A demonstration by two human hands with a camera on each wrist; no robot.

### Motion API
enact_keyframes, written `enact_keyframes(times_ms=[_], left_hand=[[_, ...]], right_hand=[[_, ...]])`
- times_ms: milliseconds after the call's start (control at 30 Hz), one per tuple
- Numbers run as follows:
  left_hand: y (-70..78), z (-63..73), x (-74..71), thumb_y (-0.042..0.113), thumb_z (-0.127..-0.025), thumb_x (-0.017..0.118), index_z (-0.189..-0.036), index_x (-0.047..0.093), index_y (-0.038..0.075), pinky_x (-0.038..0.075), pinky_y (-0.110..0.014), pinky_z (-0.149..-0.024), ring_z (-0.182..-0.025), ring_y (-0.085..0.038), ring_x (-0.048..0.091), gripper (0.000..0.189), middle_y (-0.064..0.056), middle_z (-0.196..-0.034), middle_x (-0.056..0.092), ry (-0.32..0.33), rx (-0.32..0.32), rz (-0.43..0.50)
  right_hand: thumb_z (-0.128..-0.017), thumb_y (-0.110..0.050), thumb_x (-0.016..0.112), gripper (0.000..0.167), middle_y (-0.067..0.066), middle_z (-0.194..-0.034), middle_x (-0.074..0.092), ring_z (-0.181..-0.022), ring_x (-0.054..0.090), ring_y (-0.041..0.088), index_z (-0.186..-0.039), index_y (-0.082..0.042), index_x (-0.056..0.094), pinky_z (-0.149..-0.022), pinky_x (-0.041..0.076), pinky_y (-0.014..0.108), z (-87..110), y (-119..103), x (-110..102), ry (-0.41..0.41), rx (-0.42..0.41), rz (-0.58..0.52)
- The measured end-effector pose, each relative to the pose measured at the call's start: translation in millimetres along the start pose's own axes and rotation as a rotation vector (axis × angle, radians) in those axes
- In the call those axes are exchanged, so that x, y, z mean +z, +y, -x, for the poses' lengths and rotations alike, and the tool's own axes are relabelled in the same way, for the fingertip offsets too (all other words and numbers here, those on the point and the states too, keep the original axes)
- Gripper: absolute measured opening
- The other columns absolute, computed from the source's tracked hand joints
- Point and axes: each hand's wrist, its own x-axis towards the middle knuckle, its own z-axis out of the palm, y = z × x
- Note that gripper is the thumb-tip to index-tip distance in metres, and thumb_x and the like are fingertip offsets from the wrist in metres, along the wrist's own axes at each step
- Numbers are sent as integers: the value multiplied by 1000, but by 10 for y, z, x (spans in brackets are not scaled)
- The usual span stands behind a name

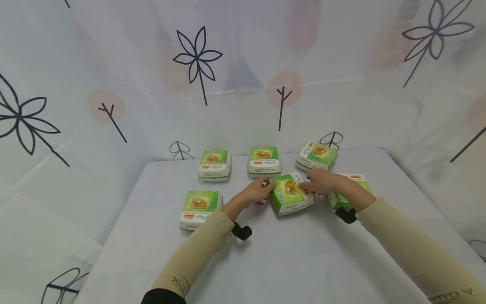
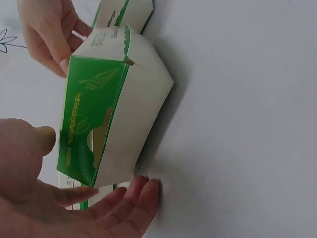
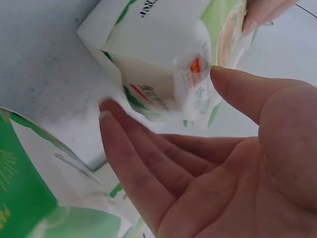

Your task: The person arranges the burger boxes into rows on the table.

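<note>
A green and white burger box (image 1: 290, 194) stands turned at an angle on the white table, between both hands. My left hand (image 1: 255, 192) is at its left end; the left wrist view shows the thumb beside the green end panel (image 2: 89, 119) and extended fingers (image 2: 141, 198) low near the tabletop. From the right, my right hand (image 1: 322, 181) reaches to the opposite end. Its thumb (image 3: 237, 89) touches the box's edge, while the other fingers stretch loosely alongside the lower side.
Behind stand three similar boxes: left (image 1: 214, 165), middle (image 1: 264, 161) and right (image 1: 317, 155). Another box (image 1: 199, 209) is by my left forearm; one more (image 1: 339, 199) lies partly hidden under my right wrist. A patterned cloth (image 1: 243, 118) hangs behind the white table (image 1: 296, 261).
</note>
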Motion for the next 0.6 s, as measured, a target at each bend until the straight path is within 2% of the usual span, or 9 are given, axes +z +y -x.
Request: enact_keyframes(times_ms=[67,133,233,367,533,600], left_hand=[[-3,23,21,51,-106,49,-143,46,7,59,-35,-76,-96,-21,59,57,-12,-122,57,5,-10,1],[1,53,46,53,-106,49,-141,45,3,59,-35,-75,-93,-21,58,61,-12,-116,57,8,-20,-7],[18,85,83,54,-105,51,-138,44,-1,59,-36,-74,-88,-21,58,64,-11,-109,56,1,-29,-29],[43,80,103,51,-105,52,-138,44,-2,59,-37,-75,-87,-21,59,63,-12,-111,57,-11,-25,-33],[36,38,72,50,-106,50,-151,40,1,60,-38,-79,-95,-21,61,67,-16,-129,58,19,-17,-25],[12,39,62,52,-106,49,-154,38,3,59,-37,-78,-94,-20,62,70,-16,-132,58,33,-23,-36]], right_hand=[[-106,-37,54,57,29,-119,64,-108,64,38,-133,13,54,-90,55,49,3,-11,-10,25,-8,6],[-106,-36,54,65,35,-138,54,-127,54,47,-146,14,41,-104,47,59,-10,-19,-24,59,-36,10],[-107,-33,53,65,34,-149,45,-139,41,51,-152,10,36,-113,36,64,-56,-22,-34,90,-92,13],[-107,-33,52,59,33,-149,46,-139,41,51,-148,8,44,-113,36,64,-106,-16,-23,88,-120,41],[-107,-35,52,58,32,-139,55,-130,51,48,-140,12,49,-107,44,60,-86,-12,10,63,-74,53],[-107,-36,52,58,31,-137,57,-128,54,46,-139,13,50,-105,46,58,-69,-20,22,50,-58,44]])
